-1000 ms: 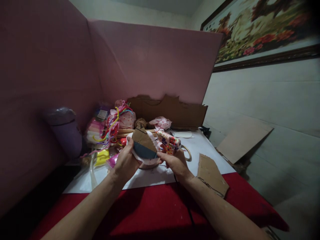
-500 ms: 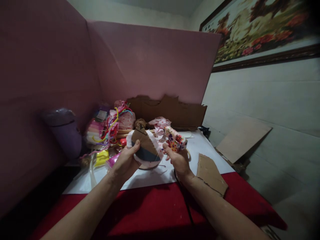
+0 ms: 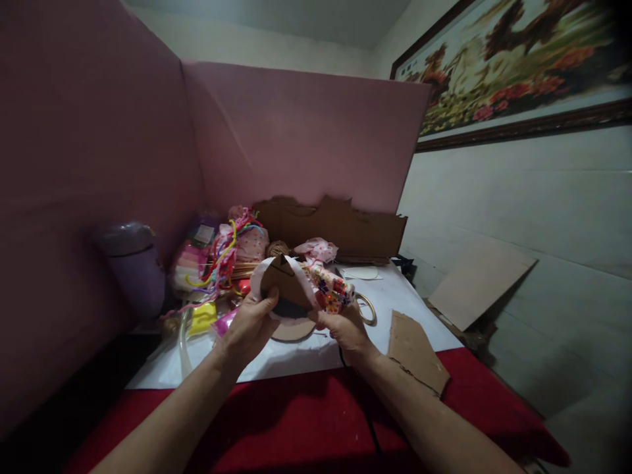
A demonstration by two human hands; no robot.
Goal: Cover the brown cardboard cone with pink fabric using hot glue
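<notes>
My left hand (image 3: 248, 326) is closed round a folded cardboard piece (image 3: 285, 284) edged with white fabric, held above the white sheet (image 3: 316, 352). My right hand (image 3: 345, 327) grips a flower-patterned glue gun (image 3: 330, 288), whose nozzle end touches the right side of the cardboard piece. A black cord (image 3: 363, 411) runs from the gun back across the red cloth between my forearms. A cardboard disc (image 3: 292, 330) lies on the sheet just under the hands.
A pile of coloured craft cords and packets (image 3: 217, 257) sits at the back left beside a purple container (image 3: 133, 266). Jagged cardboard (image 3: 336, 227) leans on the pink partition. A cardboard scrap (image 3: 417, 349) lies right; a ring (image 3: 368, 308) by my right hand.
The glue gun came back in against the cardboard piece after drawing away to the right. My left hand turned the piece so its open fold faces up. The view tilted slightly.
</notes>
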